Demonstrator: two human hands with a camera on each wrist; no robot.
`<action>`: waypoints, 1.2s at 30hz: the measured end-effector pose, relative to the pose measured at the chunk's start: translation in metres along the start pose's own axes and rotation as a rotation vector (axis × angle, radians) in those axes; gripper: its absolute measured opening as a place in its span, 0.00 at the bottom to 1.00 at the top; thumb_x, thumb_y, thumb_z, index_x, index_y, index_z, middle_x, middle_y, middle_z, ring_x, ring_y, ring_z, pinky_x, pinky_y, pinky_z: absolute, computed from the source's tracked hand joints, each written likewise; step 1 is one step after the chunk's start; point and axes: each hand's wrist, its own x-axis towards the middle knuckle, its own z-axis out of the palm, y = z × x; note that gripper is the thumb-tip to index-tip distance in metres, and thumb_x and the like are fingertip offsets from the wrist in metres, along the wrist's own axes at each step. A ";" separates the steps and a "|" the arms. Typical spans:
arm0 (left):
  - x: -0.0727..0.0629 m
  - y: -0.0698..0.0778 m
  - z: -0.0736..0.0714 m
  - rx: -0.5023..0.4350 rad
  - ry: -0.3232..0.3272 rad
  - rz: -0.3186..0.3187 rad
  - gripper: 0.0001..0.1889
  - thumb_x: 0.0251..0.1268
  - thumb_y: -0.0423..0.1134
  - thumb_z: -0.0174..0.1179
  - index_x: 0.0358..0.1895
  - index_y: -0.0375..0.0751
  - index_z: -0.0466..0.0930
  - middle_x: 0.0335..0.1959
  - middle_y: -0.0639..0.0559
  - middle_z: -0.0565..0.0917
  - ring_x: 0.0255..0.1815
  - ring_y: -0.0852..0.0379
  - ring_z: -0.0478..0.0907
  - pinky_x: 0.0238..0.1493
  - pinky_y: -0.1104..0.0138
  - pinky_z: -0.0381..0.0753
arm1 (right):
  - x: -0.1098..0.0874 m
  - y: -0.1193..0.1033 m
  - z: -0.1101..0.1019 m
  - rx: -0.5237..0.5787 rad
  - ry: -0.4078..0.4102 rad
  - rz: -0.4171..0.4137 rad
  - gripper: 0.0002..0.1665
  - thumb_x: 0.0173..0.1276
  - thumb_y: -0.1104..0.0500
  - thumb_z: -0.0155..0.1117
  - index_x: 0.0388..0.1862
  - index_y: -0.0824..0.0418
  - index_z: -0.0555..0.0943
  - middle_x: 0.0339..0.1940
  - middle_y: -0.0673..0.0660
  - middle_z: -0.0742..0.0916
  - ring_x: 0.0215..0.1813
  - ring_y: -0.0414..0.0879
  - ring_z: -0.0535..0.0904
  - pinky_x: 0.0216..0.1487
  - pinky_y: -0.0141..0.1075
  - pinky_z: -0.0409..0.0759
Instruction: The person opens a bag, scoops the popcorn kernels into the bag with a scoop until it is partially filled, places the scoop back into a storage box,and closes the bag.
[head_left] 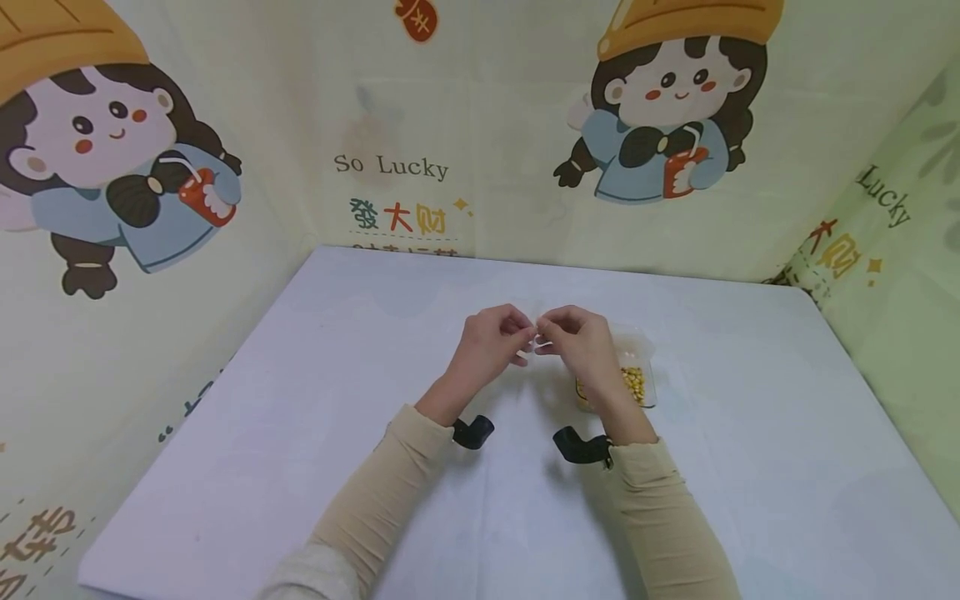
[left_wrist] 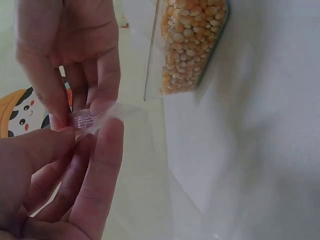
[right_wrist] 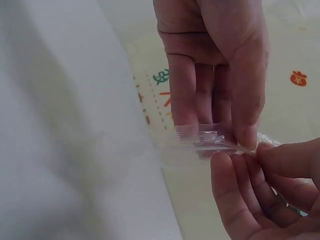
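Observation:
Both hands meet above the table, fingertip to fingertip. Between them is a small piece of clear, crinkled plastic film (right_wrist: 200,137) that looks like a thin bag. Thumb and fingers of the left hand (head_left: 491,340) pinch one side of it. The right hand (head_left: 581,337) pinches the film close beside, as the left wrist view also shows. Below and behind the right hand stands a clear plastic box (head_left: 651,393), partly covered by that hand and wrist. Yellow corn kernels (left_wrist: 187,45) lie inside the box.
The white table (head_left: 360,333) spreads around the hands. A patterned cloth backdrop (head_left: 510,183) rises along its back and sides. Each wrist carries a black camera mount (head_left: 474,432).

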 end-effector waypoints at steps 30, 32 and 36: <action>0.001 -0.003 0.011 0.026 0.132 0.151 0.08 0.65 0.36 0.66 0.43 0.38 0.89 0.36 0.46 0.90 0.34 0.48 0.89 0.31 0.72 0.85 | 0.000 0.000 0.004 -0.041 0.134 -0.010 0.14 0.69 0.62 0.65 0.51 0.65 0.85 0.45 0.63 0.89 0.40 0.50 0.90 0.46 0.35 0.86; 0.001 -0.004 0.012 0.004 0.126 0.146 0.08 0.65 0.36 0.66 0.43 0.37 0.88 0.36 0.45 0.90 0.34 0.47 0.89 0.30 0.72 0.85 | -0.001 0.001 0.003 -0.037 0.130 -0.014 0.13 0.69 0.62 0.66 0.51 0.65 0.85 0.45 0.63 0.89 0.40 0.50 0.90 0.45 0.34 0.86; 0.001 -0.004 0.011 -0.030 0.098 0.113 0.08 0.64 0.35 0.66 0.44 0.37 0.88 0.36 0.44 0.89 0.34 0.46 0.89 0.31 0.70 0.86 | -0.001 0.003 0.001 -0.080 0.112 -0.017 0.14 0.70 0.61 0.65 0.51 0.64 0.85 0.45 0.61 0.90 0.39 0.47 0.90 0.45 0.33 0.85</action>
